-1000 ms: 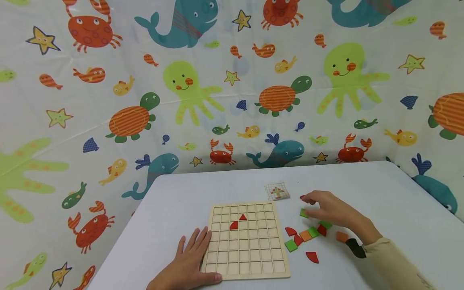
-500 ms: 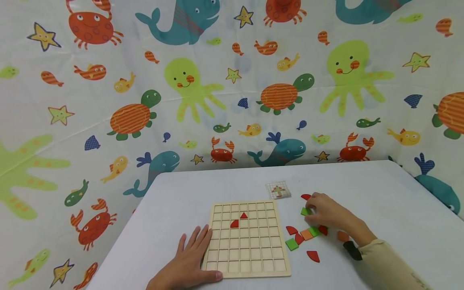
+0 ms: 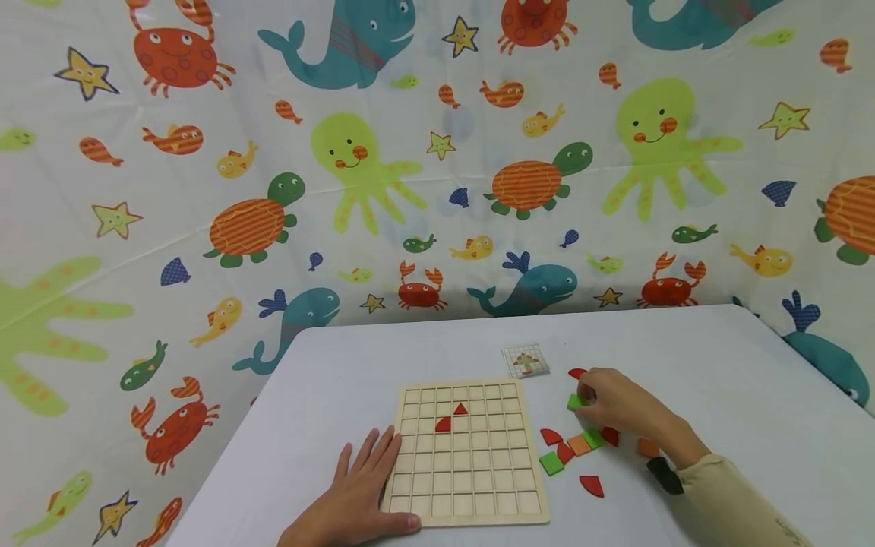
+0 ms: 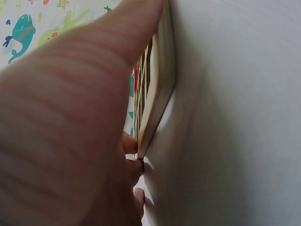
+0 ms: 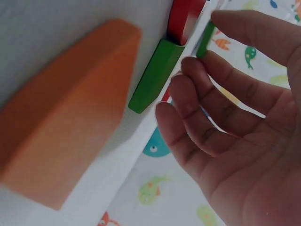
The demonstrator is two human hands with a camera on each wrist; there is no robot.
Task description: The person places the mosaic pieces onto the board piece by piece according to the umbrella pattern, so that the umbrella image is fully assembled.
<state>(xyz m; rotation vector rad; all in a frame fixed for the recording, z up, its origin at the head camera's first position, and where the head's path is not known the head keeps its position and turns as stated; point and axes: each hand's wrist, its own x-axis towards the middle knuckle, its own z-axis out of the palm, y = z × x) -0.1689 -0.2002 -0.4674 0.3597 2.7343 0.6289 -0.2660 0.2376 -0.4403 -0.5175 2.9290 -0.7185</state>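
My left hand (image 3: 358, 486) rests with fingers spread along the left side of a wooden grid board (image 3: 472, 471), its thumb at the near corner. On the board lie a red triangle (image 3: 461, 409) and a red quarter-circle (image 3: 443, 424). To the right, my right hand (image 3: 618, 403) pinches a green square tile (image 3: 576, 402) at the table. In the right wrist view that green tile (image 5: 205, 40) shows edge-on between thumb and index finger, the other fingers loosely curled. Beyond the fingertips lies another red piece (image 3: 577, 373), partly covered.
A small card (image 3: 525, 361) with a coloured pattern on a grid lies behind the board. Between board and right hand are several loose pieces, among them a green square (image 3: 551, 463), an orange square (image 3: 579, 445) and a red quarter-circle (image 3: 592, 486). Another orange piece (image 3: 647, 447) sits near the right wrist.
My right hand has lowered from above the pieces, and its parted thumb and fingers have come together on the green square tile. The left hand has stayed at the board.
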